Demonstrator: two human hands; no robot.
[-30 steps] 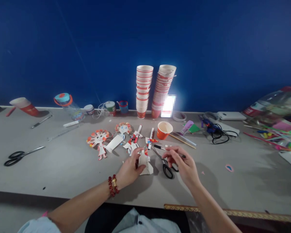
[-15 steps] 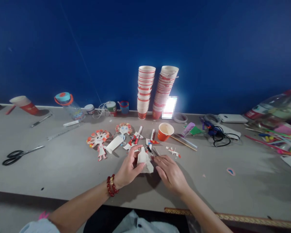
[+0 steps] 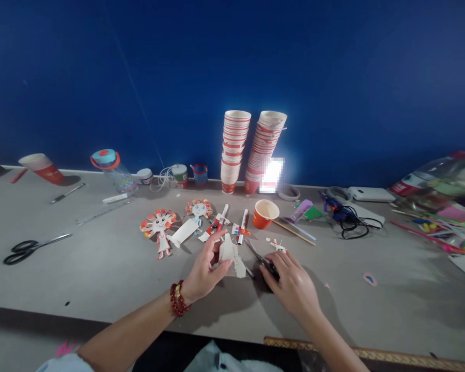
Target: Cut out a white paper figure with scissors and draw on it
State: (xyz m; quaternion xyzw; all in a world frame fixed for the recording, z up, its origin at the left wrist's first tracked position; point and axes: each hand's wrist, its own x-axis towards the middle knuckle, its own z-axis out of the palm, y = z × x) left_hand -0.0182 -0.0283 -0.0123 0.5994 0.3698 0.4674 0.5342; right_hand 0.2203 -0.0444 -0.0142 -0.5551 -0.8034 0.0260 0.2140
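Observation:
My left hand (image 3: 205, 266) pinches a white paper piece (image 3: 229, 256) with a faint drawn outline between thumb and fingers, just above the table. My right hand (image 3: 292, 281) is closed on a pair of scissors (image 3: 266, 260) with dark handles, its blade pointing toward the paper but apart from it. A thin grey stick-like thing with a dark end lies between paper and right hand; I cannot make out its kind. Left of the paper lie two paper-cup dolls (image 3: 163, 232), and beyond it red-and-white markers (image 3: 242, 227) and cup scraps.
An orange paper cup (image 3: 263, 219) stands behind the hands, with two tall cup stacks (image 3: 234, 155) by the blue wall. Other black-handled scissors (image 3: 27, 250) lie left. A glue gun (image 3: 335, 206) with black cord, a white box (image 3: 372, 194) and bottles (image 3: 422, 178) sit right.
My right hand has moved right, away from the paper, and the scissors now show in it. The left hand still holds the paper in about the same place.

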